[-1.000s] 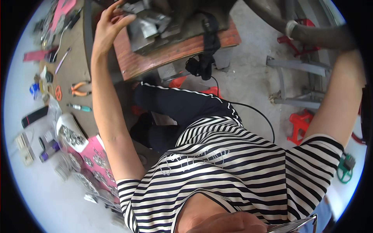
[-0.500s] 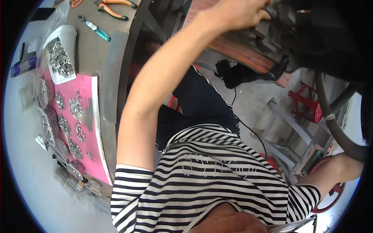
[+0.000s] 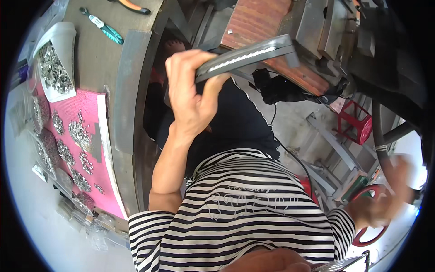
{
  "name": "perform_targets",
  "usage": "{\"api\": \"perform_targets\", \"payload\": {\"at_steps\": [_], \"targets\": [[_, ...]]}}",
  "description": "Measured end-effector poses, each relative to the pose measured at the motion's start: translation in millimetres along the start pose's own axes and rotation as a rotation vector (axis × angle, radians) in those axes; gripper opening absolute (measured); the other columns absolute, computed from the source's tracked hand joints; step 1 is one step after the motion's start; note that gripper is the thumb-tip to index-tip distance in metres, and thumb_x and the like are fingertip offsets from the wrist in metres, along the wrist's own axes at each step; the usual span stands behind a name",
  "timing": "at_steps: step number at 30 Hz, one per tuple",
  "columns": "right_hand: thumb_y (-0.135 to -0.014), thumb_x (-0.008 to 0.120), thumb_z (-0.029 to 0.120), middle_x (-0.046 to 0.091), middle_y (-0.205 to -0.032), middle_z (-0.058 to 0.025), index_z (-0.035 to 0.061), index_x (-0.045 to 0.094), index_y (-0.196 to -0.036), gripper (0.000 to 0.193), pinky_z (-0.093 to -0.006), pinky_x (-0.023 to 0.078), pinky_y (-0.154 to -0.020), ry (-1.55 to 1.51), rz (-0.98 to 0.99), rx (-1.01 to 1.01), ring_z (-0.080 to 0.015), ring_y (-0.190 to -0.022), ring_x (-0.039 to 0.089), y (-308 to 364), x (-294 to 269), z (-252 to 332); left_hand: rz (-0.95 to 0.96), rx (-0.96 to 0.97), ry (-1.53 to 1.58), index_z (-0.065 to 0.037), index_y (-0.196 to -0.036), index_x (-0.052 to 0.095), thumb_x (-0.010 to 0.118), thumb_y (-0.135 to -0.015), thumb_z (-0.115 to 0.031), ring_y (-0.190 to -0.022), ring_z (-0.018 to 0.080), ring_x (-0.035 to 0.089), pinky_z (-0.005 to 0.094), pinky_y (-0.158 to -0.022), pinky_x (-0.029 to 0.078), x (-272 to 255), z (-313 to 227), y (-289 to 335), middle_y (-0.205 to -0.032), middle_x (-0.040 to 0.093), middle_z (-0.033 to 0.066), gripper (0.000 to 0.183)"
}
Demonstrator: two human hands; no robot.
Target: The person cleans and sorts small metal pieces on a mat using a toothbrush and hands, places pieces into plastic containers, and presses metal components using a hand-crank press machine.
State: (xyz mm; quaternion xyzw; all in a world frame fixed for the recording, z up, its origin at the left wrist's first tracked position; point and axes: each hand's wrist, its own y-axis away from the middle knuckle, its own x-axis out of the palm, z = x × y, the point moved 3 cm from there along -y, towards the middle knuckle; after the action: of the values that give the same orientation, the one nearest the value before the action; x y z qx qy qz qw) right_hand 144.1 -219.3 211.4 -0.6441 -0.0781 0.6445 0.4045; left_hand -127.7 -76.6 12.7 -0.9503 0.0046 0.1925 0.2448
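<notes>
A long dark metal holder [image 3: 253, 55], with a row of small shiny pieces along its edge, is gripped at its near end by my left hand [image 3: 192, 90]. My fingers lie over one side and my thumb over the other. The holder slants up to the right, above my lap and in front of a machine with a reddish bed [image 3: 253, 20]. At the far right, my right hand [image 3: 380, 204] is smeared by motion, so its fingers cannot be made out. It is beside a red wheel [image 3: 369, 236] and a thick dark upright bar.
On the left bench, a white tub [image 3: 68, 41] of small metal pieces stands beside a pink mat [image 3: 106, 172] with several heaps of them. Teal-handled pliers [image 3: 106, 29] lie farther back. A red stool [image 3: 355, 122] and a grey metal frame [image 3: 331, 140] stand on the floor.
My left hand has come back from the machine toward my lap, bringing the metal holder into plain view. My right hand has moved into sight by the red wheel.
</notes>
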Motion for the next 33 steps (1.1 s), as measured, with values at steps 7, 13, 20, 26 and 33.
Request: {"api": "perform_targets", "payload": {"at_steps": [7, 13, 20, 26, 33], "targets": [[-0.089, 0.054, 0.009, 0.066, -0.090, -0.0176, 0.0009, 0.062, -0.106, 0.021, -0.0399, 0.051, -0.072, -0.249, 1.614, -0.091, -0.0306, -0.081, 0.065, 165, 199, -103, 0.028, -0.208, -0.012, -0.001, -0.098, 0.061, 0.077, -0.076, -0.008, -0.085, 0.0273, 0.051, 0.0361, -0.076, 0.042, -30, 23, 78, -0.091, 0.057, 0.0112, 0.028], [-0.086, 0.068, 0.019, 0.066, -0.106, -0.0108, -0.0011, 0.059, -0.116, 0.037, -0.0306, 0.054, -0.075, -0.660, 1.311, 0.869, -0.0193, -0.094, 0.065, 274, 327, -160, 0.055, -0.289, -0.051, 0.000, -0.097, 0.060, 0.076, -0.077, -0.009, -0.084, 0.0269, 0.050, 0.0356, -0.075, 0.042, -26, 19, 118, -0.091, 0.057, 0.0111, 0.027], [-0.084, 0.068, 0.017, 0.064, -0.112, -0.0231, -0.0049, 0.057, -0.120, 0.043, -0.0423, 0.052, -0.089, -0.031, 1.347, -0.078, -0.0344, -0.106, 0.062, 310, 360, -200, 0.065, -0.341, -0.176, -0.002, -0.098, 0.061, 0.076, -0.077, -0.009, -0.086, 0.0281, 0.052, 0.0370, -0.077, 0.043, -39, 21, 135, -0.093, 0.059, 0.0114, 0.027], [-0.081, 0.058, 0.001, 0.065, -0.094, -0.0232, -0.0014, 0.057, -0.119, 0.038, -0.0462, 0.052, -0.081, 0.038, 1.586, -0.926, -0.0405, -0.093, 0.061, 192, 232, -86, -0.119, -0.332, -0.338, -0.003, -0.099, 0.061, 0.076, -0.074, -0.009, -0.092, 0.0324, 0.053, 0.0407, -0.081, 0.043, -80, 1, 143, -0.095, 0.059, 0.0122, 0.030], [-0.081, 0.068, -0.001, 0.062, -0.102, -0.0183, -0.0032, 0.056, -0.122, 0.043, -0.0378, 0.051, -0.077, -0.973, 1.303, -0.984, -0.0303, -0.085, 0.063, 147, 150, 102, -0.347, -0.325, -0.513, -0.004, -0.099, 0.062, 0.076, -0.074, -0.016, -0.094, 0.0316, 0.053, 0.0412, -0.082, 0.040, -118, -35, 193, -0.098, 0.058, 0.0117, 0.030]]}}
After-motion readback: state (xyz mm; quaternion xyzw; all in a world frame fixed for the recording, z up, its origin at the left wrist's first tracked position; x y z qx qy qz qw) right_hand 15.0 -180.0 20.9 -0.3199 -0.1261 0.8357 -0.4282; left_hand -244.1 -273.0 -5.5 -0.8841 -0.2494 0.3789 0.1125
